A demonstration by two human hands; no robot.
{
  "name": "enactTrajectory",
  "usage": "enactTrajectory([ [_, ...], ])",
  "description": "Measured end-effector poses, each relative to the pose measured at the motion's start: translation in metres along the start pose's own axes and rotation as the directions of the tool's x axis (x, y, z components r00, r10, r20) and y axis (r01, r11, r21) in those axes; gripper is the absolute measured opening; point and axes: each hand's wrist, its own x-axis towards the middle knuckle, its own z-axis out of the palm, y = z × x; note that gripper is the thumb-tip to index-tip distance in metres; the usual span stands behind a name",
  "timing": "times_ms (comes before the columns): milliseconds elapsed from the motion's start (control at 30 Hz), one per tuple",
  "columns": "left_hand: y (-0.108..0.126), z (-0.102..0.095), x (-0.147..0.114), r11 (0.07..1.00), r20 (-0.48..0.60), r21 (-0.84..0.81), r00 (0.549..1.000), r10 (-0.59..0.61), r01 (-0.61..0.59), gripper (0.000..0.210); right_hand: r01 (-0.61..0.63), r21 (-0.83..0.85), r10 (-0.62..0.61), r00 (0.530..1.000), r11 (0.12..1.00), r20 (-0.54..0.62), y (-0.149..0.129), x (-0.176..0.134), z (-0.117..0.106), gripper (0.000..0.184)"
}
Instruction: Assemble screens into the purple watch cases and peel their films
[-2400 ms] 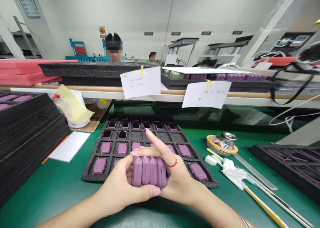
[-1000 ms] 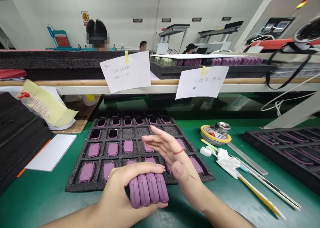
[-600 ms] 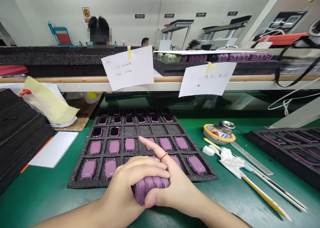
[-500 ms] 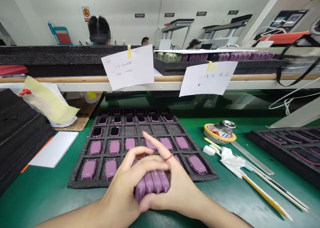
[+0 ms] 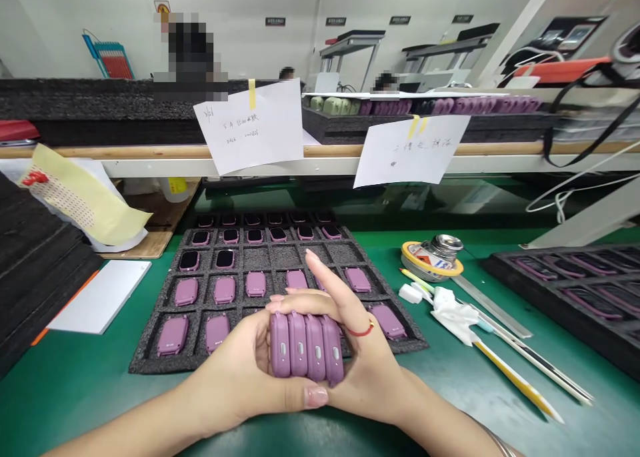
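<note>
Several purple smartwatch cases (image 5: 307,347) stand pressed side by side in a row, their button sides facing me. My left hand (image 5: 245,370) wraps the row from the left, its thumb along the bottom. From the right, my right hand (image 5: 370,370) clasps the same row, fingers over the top and index finger stretched out; a red ring circles that finger. Behind them lies a black foam tray (image 5: 345,253) with square pockets. Purple cases (image 5: 225,289) lie back-up in its nearer rows, and black-screened watches (image 5: 225,259) sit in the farther ones. My hands hide part of the nearest row.
To the right are a yellow-rimmed dish with a metal-topped bottle (image 5: 433,260), a white cloth (image 5: 455,313), a yellow-handled tool (image 5: 520,382) and a steel ruler (image 5: 493,305). Another foam tray (image 5: 500,280) sits far right. Stacked foam (image 5: 45,270) and a white board (image 5: 100,297) are left. A shelf (image 5: 330,160) crosses behind.
The held row of watch cases has turned so its button sides face me. My left fingers have slipped from over the top to behind it. The view has shifted slightly.
</note>
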Motion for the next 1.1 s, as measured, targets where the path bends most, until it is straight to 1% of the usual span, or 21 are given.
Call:
enactTrajectory([
  [167, -0.005, -0.001, 0.001, 0.999, 0.002, -0.035, 1.0, -0.025, 0.025, 0.04, -0.052, 0.024, 0.051, 0.998, 0.998, 0.04, 0.001, -0.001, -0.001, 0.106],
  [300, -0.006, -0.001, 0.003, 0.996, -0.003, -0.079, 0.999, -0.047, 0.046, 0.042, -0.046, 0.016, 0.045, 0.999, 0.999, 0.026, 0.004, -0.002, -0.001, 0.105],
  [433, -0.006, -0.001, 0.003, 0.999, 0.002, -0.031, 0.999, -0.041, 0.041, 0.042, -0.051, 0.053, 0.051, 0.999, 0.997, 0.013, 0.005, -0.003, 0.0, 0.104],
  [533, -0.009, -0.003, 0.001, 0.999, 0.006, -0.031, 1.0, -0.023, 0.024, 0.051, -0.057, 0.006, 0.057, 0.998, 0.998, 0.008, 0.003, -0.002, 0.0, 0.102],
  [600, -0.012, -0.006, -0.001, 0.998, 0.017, -0.061, 1.0, 0.011, -0.01, 0.056, -0.045, -0.033, 0.046, 0.999, 0.998, 0.008, 0.002, -0.001, 0.0, 0.101],
  [667, -0.014, -0.01, -0.002, 0.997, 0.036, -0.071, 0.999, 0.039, -0.037, 0.051, -0.022, -0.051, 0.022, 1.0, 0.998, -0.004, 0.002, -0.001, 0.001, 0.105],
  [800, -0.012, -0.015, -0.004, 0.999, 0.034, 0.035, 0.999, 0.017, -0.018, 0.038, -0.009, -0.061, 0.007, 1.0, 0.998, -0.022, 0.005, -0.001, 0.002, 0.11],
  [867, -0.01, -0.014, -0.003, 0.998, 0.014, 0.059, 1.0, 0.001, -0.001, 0.037, -0.003, -0.07, 0.002, 1.0, 0.998, -0.018, 0.006, -0.002, 0.003, 0.109],
  [1033, -0.01, -0.006, -0.003, 1.0, -0.035, 0.007, 0.999, -0.002, 0.003, 0.046, 0.048, -0.107, -0.046, 0.999, 0.993, 0.02, 0.007, -0.003, 0.003, 0.103],
  [1100, -0.011, -0.003, -0.004, 0.999, -0.05, 0.034, 0.999, 0.006, -0.005, 0.042, 0.071, -0.11, -0.067, 0.997, 0.991, 0.033, 0.008, -0.003, 0.003, 0.103],
])
